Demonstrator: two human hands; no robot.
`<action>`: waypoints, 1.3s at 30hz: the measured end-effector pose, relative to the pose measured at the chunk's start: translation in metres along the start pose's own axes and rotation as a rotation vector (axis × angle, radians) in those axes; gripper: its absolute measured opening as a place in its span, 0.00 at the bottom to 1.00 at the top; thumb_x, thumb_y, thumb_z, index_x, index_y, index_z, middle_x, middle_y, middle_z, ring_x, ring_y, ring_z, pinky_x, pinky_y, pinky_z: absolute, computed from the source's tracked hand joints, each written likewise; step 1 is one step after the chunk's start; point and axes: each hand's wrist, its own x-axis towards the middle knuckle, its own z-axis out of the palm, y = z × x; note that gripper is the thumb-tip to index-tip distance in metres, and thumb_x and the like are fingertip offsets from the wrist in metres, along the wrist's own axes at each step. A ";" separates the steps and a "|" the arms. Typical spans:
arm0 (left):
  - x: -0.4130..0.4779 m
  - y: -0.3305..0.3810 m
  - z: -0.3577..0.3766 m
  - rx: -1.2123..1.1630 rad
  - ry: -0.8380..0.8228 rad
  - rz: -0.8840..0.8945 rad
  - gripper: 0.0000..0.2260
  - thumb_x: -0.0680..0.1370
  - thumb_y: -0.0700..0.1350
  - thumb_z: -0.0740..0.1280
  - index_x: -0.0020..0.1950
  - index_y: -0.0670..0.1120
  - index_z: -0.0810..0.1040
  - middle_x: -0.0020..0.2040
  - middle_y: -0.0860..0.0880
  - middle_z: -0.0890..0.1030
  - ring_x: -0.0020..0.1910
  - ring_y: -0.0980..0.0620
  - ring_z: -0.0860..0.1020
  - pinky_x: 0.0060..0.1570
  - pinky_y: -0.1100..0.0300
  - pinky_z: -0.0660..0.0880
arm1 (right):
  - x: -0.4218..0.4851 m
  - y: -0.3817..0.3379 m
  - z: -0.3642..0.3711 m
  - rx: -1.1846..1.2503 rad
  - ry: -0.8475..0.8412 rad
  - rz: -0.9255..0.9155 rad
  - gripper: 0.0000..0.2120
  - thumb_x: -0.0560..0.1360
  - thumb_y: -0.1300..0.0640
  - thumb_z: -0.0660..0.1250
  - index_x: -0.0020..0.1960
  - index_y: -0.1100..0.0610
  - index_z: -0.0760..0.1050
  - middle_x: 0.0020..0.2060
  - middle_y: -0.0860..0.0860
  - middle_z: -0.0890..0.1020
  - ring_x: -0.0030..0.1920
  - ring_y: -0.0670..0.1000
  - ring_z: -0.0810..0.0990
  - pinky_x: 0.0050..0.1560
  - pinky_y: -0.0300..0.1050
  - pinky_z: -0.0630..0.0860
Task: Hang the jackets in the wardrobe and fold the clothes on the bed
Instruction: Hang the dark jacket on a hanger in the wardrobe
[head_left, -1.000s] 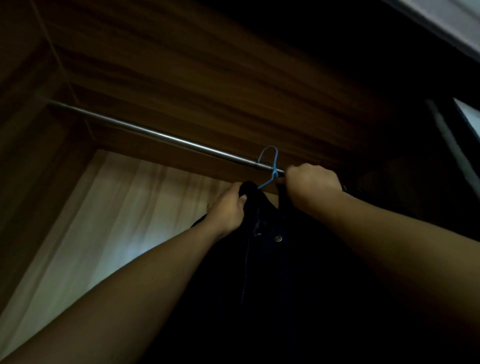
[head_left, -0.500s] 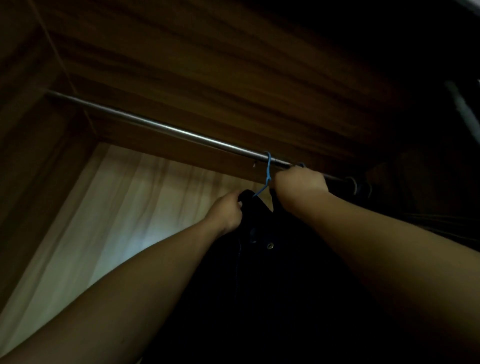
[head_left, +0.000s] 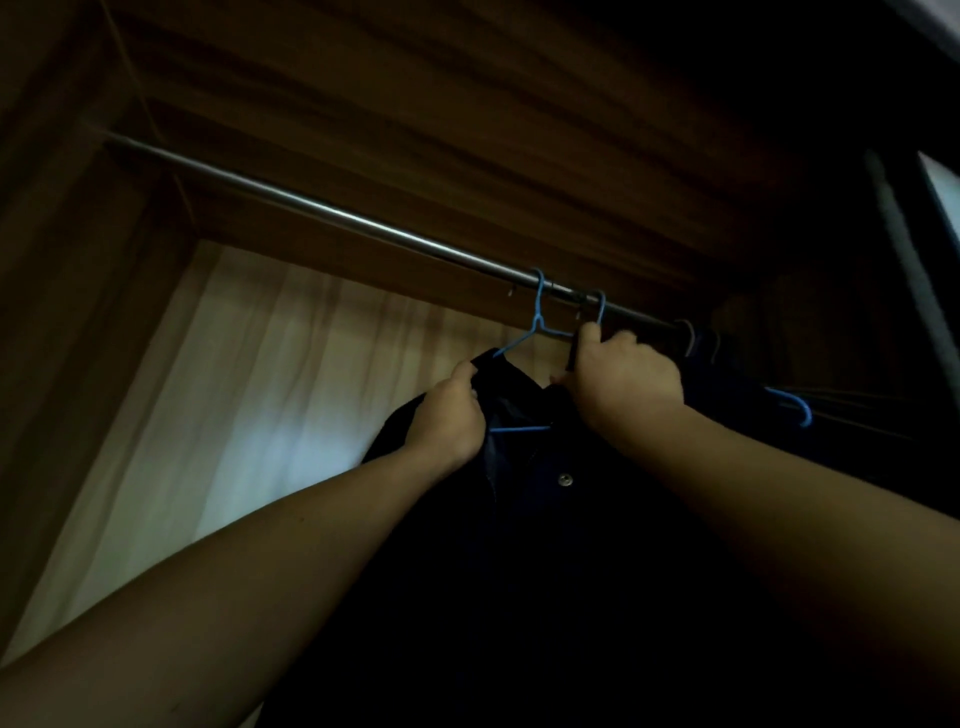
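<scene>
A dark jacket (head_left: 545, 519) with a metal snap button hangs on a blue wire hanger (head_left: 537, 322). The hanger's hook sits over the steel wardrobe rail (head_left: 322, 210). My left hand (head_left: 449, 415) grips the jacket's left shoulder just below the hanger arm. My right hand (head_left: 623, 376) grips the jacket's collar at the hanger's right side, right under the rail. A second blue hook (head_left: 600, 306) hangs on the rail just above my right hand; what it carries is hidden.
More dark clothes (head_left: 753, 384) hang at the rail's right end, with another blue hanger tip (head_left: 795, 408) sticking out. The wooden wardrobe top (head_left: 467, 104) is close above. A pale curtain (head_left: 234, 415) shows behind, at the left.
The hanger hook went from beside the rail to resting over it. Both hands stayed on the jacket and shifted slightly right along the rail.
</scene>
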 end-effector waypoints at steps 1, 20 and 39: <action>-0.002 0.001 -0.001 -0.005 -0.014 -0.012 0.14 0.83 0.39 0.55 0.68 0.47 0.70 0.46 0.51 0.77 0.47 0.48 0.77 0.54 0.46 0.78 | -0.004 0.000 0.001 0.074 -0.035 0.006 0.26 0.81 0.47 0.64 0.72 0.57 0.60 0.56 0.61 0.76 0.50 0.60 0.79 0.35 0.50 0.71; -0.058 0.008 0.008 -0.074 -0.095 0.008 0.11 0.84 0.41 0.56 0.66 0.44 0.65 0.42 0.50 0.75 0.40 0.50 0.76 0.39 0.54 0.70 | -0.054 -0.028 0.011 0.564 -0.161 -0.064 0.29 0.75 0.64 0.64 0.74 0.51 0.63 0.57 0.56 0.80 0.54 0.59 0.81 0.55 0.54 0.80; -0.029 -0.011 -0.010 -0.433 -0.101 -0.464 0.14 0.78 0.35 0.62 0.60 0.50 0.77 0.50 0.45 0.82 0.49 0.44 0.81 0.53 0.50 0.82 | -0.075 0.012 0.030 0.356 -0.005 0.185 0.25 0.74 0.57 0.70 0.67 0.56 0.63 0.64 0.57 0.68 0.62 0.63 0.71 0.53 0.56 0.75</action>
